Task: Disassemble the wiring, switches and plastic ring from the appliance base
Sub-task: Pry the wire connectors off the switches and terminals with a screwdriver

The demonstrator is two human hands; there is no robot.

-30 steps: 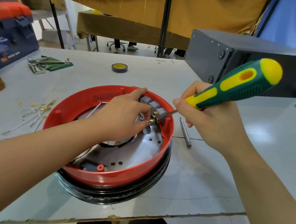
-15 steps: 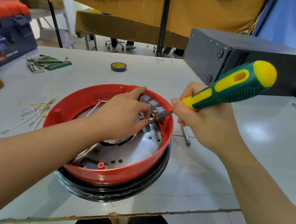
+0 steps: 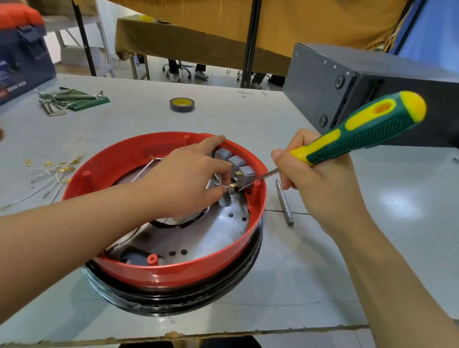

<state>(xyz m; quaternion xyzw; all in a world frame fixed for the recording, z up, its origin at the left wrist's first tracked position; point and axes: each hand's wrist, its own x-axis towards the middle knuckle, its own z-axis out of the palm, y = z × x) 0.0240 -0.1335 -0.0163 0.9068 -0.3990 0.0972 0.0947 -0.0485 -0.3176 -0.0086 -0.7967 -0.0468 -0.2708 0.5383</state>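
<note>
Barely shifted since before: left hand (image 3: 185,176) pinching brass terminal (image 3: 233,186) steady, right hand (image 3: 321,185) gripping screwdriver (image 3: 360,133), tip prying beside switches (image 3: 235,163).

the red ring (image 3: 179,274) looks like glossy moulded plastic with a bright highlight on its near wall, sitting over a shiny black rim (image 3: 188,304), and the plate (image 3: 205,239) inside it is bare brushed metal, dully reflective. the screwdriver (image 3: 359,136) has a matt green and yellow handle with a dotted rubbery grip and a thin polished metal shaft, and the switches (image 3: 237,163) are smooth grey plastic with small brass-coloured terminals. the counter (image 3: 378,263) is a smooth pale surface with a soft sheen, scuffed and chipped at its near edge, and a yellow cloth (image 3: 286,16) hangs behind it.
</note>
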